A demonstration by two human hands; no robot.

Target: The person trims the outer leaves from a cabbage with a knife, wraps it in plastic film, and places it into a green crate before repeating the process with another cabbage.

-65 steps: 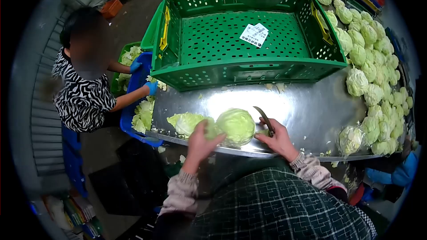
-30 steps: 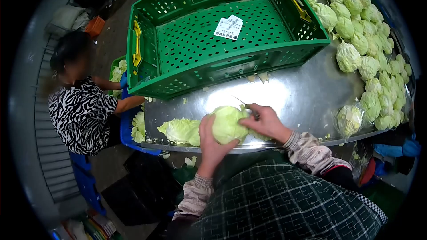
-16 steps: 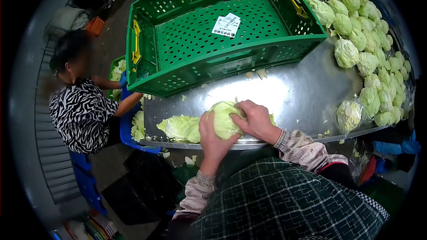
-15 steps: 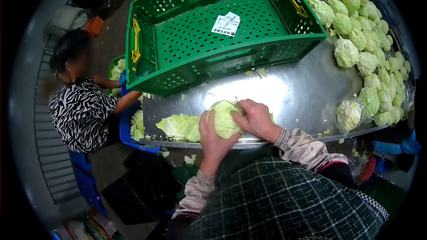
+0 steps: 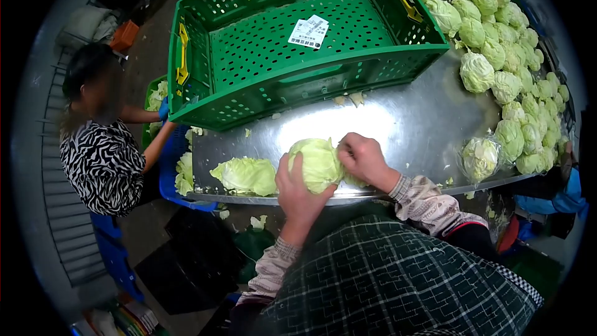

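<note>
A pale green cabbage (image 5: 316, 163) rests at the front of the metal table, with my left hand (image 5: 298, 191) closed around its left side. My right hand (image 5: 365, 160) is at the cabbage's right side, its fingers curled in; whatever they may hold is hidden. Below that hand, a bit of cabbage leaf (image 5: 353, 180) shows against the table. To the left of my left hand lies a loose, crumpled outer leaf (image 5: 247, 177).
A green crate (image 5: 305, 84) with paper labels inside stands behind the cabbage. Many cabbages (image 5: 497, 56) are piled at right, one plastic-wrapped cabbage (image 5: 481, 157) nearer. At left, a person in a zebra-print top (image 5: 102, 162) works beside a blue bin (image 5: 174, 177) with leaves.
My right hand's fingers have come off the top of the cabbage and curled at its right side. My left hand keeps its hold. The whole view has shifted slightly.
</note>
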